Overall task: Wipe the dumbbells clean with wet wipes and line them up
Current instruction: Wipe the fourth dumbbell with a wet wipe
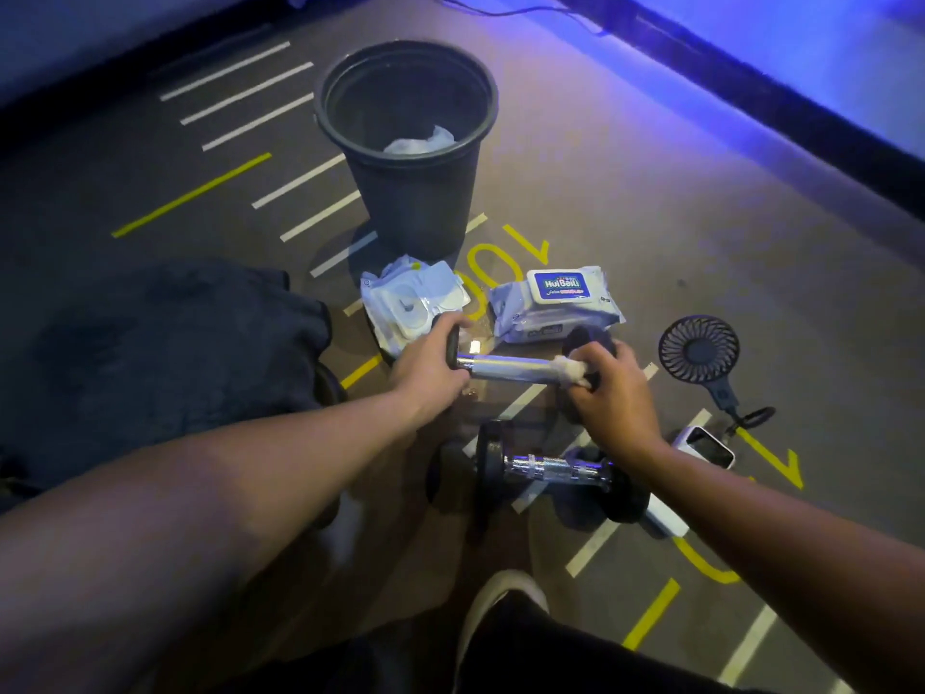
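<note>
With your left hand [430, 360] gripping one end of the raised dumbbell [510, 365] above the floor [701, 217] and your right hand [608, 388] pinching the wet wipe [568, 371] around its chrome handle, steady the weight and wipe the full bar length.

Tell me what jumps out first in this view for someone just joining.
The lifted dumbbell at centre: the left hand grips one end, the right hand rubs a wet wipe on its chrome handle. Behind stands a black bin holding used wipes; a second dumbbell lies nearer.
</note>
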`<state>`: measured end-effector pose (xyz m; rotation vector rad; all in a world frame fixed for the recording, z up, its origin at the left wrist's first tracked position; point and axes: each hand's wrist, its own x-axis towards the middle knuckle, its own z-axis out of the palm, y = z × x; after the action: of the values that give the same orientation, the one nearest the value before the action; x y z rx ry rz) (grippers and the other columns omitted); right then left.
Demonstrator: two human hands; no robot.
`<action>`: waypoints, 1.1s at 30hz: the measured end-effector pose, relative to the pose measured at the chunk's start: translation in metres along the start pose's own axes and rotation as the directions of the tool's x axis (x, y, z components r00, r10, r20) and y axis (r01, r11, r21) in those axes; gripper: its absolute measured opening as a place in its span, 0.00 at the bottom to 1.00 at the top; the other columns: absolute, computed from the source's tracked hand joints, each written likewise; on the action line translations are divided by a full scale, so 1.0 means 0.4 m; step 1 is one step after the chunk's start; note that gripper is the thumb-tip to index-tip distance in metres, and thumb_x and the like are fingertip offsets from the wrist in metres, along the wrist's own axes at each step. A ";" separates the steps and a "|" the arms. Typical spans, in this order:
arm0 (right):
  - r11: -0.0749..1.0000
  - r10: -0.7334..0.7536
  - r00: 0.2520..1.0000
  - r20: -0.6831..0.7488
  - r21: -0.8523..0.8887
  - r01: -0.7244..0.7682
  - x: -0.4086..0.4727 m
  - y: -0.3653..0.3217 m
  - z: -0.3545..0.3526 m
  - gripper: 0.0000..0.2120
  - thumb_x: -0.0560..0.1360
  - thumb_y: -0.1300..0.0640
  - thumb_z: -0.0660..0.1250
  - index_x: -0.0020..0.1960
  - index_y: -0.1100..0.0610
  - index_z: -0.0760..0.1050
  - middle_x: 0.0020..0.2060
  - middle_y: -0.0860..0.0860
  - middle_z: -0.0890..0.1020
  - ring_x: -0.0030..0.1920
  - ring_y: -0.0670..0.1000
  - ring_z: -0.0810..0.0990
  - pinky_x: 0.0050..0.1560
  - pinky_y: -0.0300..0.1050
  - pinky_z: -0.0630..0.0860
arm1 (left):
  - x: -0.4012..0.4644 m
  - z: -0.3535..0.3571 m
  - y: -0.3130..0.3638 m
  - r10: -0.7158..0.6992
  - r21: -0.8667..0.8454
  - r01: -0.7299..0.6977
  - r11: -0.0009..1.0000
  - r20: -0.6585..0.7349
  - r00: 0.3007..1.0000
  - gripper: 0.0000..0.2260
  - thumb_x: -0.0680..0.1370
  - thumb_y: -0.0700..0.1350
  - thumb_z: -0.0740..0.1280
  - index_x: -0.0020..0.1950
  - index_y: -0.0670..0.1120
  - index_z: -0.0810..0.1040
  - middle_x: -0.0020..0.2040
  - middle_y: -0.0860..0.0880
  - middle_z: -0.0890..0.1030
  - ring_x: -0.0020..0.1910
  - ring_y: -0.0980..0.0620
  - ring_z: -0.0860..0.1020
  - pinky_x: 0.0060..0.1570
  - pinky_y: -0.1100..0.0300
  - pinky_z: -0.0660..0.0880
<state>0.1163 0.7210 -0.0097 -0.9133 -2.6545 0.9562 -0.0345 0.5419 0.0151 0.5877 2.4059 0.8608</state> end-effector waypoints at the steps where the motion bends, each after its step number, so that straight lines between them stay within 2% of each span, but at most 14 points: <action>1: 1.000 -0.011 1.000 -0.020 0.008 0.011 0.004 -0.020 -0.010 0.09 0.72 0.59 0.71 0.52 0.52 0.78 0.54 0.54 0.74 0.47 0.57 0.77 0.46 0.53 0.78 | -0.004 -0.021 0.010 0.003 -0.001 -0.003 1.000 -0.012 1.000 0.27 0.72 0.38 0.71 0.66 0.58 0.70 0.57 0.49 0.81 0.51 0.43 0.79 0.48 0.49 0.79; 4: 0.999 -0.041 0.997 -0.066 -0.026 0.039 0.015 -0.084 -0.062 0.09 0.72 0.59 0.72 0.51 0.53 0.79 0.52 0.55 0.75 0.46 0.56 0.76 0.41 0.46 0.71 | -0.024 -0.083 0.049 0.019 -0.007 -0.019 1.000 -0.040 0.999 0.25 0.73 0.39 0.70 0.66 0.57 0.70 0.53 0.51 0.79 0.48 0.44 0.77 0.46 0.52 0.77; 7: 0.996 -0.076 0.993 -0.089 -0.053 0.071 0.014 -0.149 -0.142 0.11 0.70 0.61 0.72 0.52 0.53 0.80 0.50 0.56 0.76 0.46 0.58 0.77 0.43 0.48 0.73 | -0.061 -0.144 0.102 0.051 -0.039 -0.055 0.998 -0.085 0.995 0.24 0.73 0.38 0.69 0.66 0.56 0.71 0.51 0.52 0.77 0.45 0.47 0.74 0.43 0.55 0.73; 10: 0.992 -0.111 0.988 -0.109 -0.073 0.104 -0.003 -0.216 -0.224 0.12 0.70 0.61 0.72 0.51 0.51 0.79 0.48 0.54 0.75 0.46 0.57 0.76 0.43 0.46 0.71 | -0.112 -0.208 0.156 0.106 -0.070 -0.115 0.991 -0.121 0.987 0.25 0.72 0.37 0.68 0.67 0.56 0.72 0.52 0.50 0.79 0.47 0.47 0.74 0.48 0.54 0.73; 13: 0.986 -0.161 0.977 -0.139 -0.053 0.155 -0.032 -0.292 -0.294 0.08 0.71 0.58 0.72 0.50 0.50 0.79 0.47 0.54 0.76 0.45 0.55 0.75 0.42 0.43 0.65 | -0.165 -0.281 0.198 0.137 -0.122 -0.160 0.980 -0.178 0.975 0.24 0.70 0.39 0.69 0.63 0.57 0.73 0.49 0.51 0.81 0.50 0.45 0.78 0.50 0.52 0.76; 16: 0.972 -0.232 0.960 -0.160 -0.068 0.223 -0.057 -0.383 -0.349 0.07 0.70 0.57 0.73 0.47 0.50 0.79 0.45 0.53 0.77 0.43 0.53 0.74 0.42 0.44 0.66 | -0.222 -0.373 0.225 0.179 -0.168 -0.215 0.962 -0.204 0.962 0.21 0.66 0.41 0.71 0.57 0.56 0.74 0.43 0.55 0.78 0.47 0.47 0.78 0.49 0.52 0.75; 19: 0.957 -0.285 0.944 -0.166 -0.099 0.272 -0.074 -0.488 -0.383 0.07 0.68 0.58 0.73 0.45 0.51 0.78 0.43 0.50 0.78 0.43 0.52 0.75 0.41 0.46 0.69 | -0.280 -0.475 0.224 0.236 -0.207 -0.288 0.935 -0.242 0.941 0.23 0.64 0.39 0.74 0.57 0.52 0.76 0.50 0.48 0.79 0.47 0.48 0.77 0.45 0.57 0.75; 21: 0.940 -0.335 0.931 -0.144 -0.113 0.321 -0.077 -0.564 -0.389 0.06 0.68 0.57 0.73 0.44 0.52 0.78 0.42 0.50 0.79 0.43 0.53 0.77 0.40 0.47 0.70 | -0.323 -0.549 0.211 0.241 -0.200 -0.298 0.933 -0.267 0.933 0.21 0.67 0.33 0.75 0.58 0.46 0.77 0.48 0.46 0.78 0.41 0.51 0.75 0.36 0.66 0.72; 23: 0.928 -0.367 0.923 -0.110 -0.107 0.357 -0.079 -0.646 -0.379 0.06 0.68 0.57 0.73 0.42 0.51 0.77 0.41 0.51 0.80 0.42 0.53 0.77 0.38 0.46 0.68 | -0.370 -0.625 0.187 0.239 -0.169 -0.300 0.939 -0.306 0.921 0.19 0.69 0.31 0.75 0.56 0.45 0.77 0.45 0.47 0.75 0.37 0.53 0.72 0.32 0.71 0.68; 25: 0.923 -0.382 0.922 -0.070 -0.081 0.376 -0.088 -0.732 -0.355 0.07 0.67 0.56 0.72 0.42 0.49 0.76 0.42 0.51 0.80 0.42 0.53 0.78 0.39 0.45 0.69 | -0.417 -0.696 0.149 0.221 -0.150 -0.284 0.947 -0.340 0.914 0.18 0.69 0.32 0.74 0.54 0.48 0.76 0.44 0.47 0.74 0.40 0.51 0.71 0.31 0.69 0.66; 28: 0.898 -0.439 0.897 -0.041 -0.045 0.438 -0.114 -0.837 -0.307 0.07 0.65 0.54 0.69 0.43 0.49 0.77 0.42 0.50 0.81 0.43 0.53 0.79 0.44 0.49 0.75 | -0.473 -0.785 0.078 0.171 -0.096 -0.222 0.970 -0.377 0.911 0.16 0.70 0.36 0.74 0.54 0.49 0.77 0.42 0.49 0.74 0.40 0.50 0.71 0.35 0.58 0.65; 31: 0.875 -0.484 0.875 -0.020 0.004 0.484 -0.137 -0.910 -0.251 0.05 0.66 0.55 0.70 0.42 0.52 0.78 0.37 0.49 0.81 0.41 0.52 0.79 0.42 0.47 0.73 | -0.512 -0.857 0.010 0.106 -0.046 -0.136 0.990 -0.407 0.907 0.17 0.69 0.40 0.75 0.55 0.53 0.78 0.42 0.53 0.76 0.41 0.50 0.73 0.37 0.58 0.68; 33: 0.871 -0.491 0.871 0.003 -0.002 0.491 -0.140 -0.943 -0.213 0.10 0.64 0.47 0.67 0.42 0.50 0.78 0.36 0.48 0.81 0.40 0.52 0.79 0.42 0.49 0.75 | -0.525 -0.888 -0.030 0.080 -0.044 -0.107 0.993 -0.407 0.910 0.18 0.68 0.42 0.76 0.54 0.55 0.77 0.44 0.52 0.77 0.42 0.49 0.75 0.38 0.57 0.71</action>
<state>0.0061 0.5031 0.2952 -0.2007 -2.6805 0.8189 -0.0852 0.2582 0.3105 0.5454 2.7199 1.1991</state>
